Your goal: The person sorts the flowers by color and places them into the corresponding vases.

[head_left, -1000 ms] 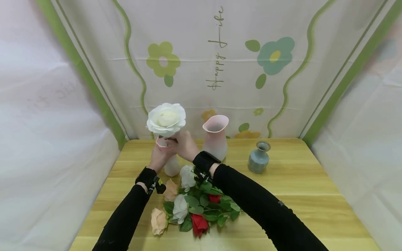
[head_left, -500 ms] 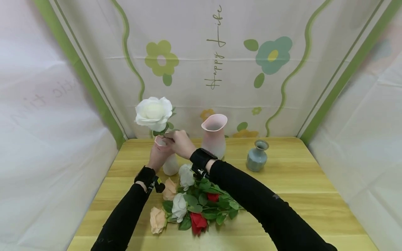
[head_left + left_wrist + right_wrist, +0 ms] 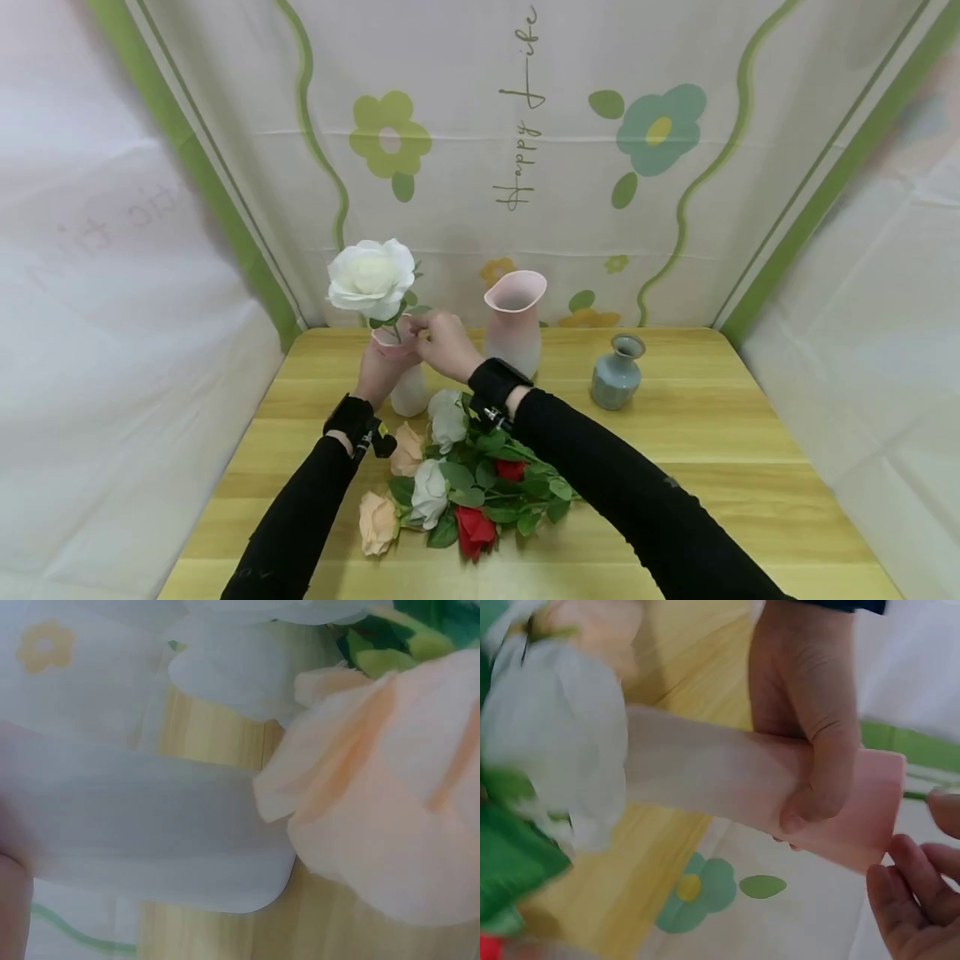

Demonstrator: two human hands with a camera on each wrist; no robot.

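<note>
Left of centre: left hand (image 3: 378,367) wrapped round slim vase (image 3: 408,395) — right hand (image 3: 448,343) loosely bent at its rim, thumb apart; backdrop (image 3: 457,50), top centre, reads "Happy Life" (running sideways)

A small cloth-walled booth (image 3: 442,50): printed far curtain (image 3: 450,217), pale left sheet (image 3: 112,358) and right sheet (image 3: 877,350) around a wood-grain desk (image 3: 720,500).
</note>
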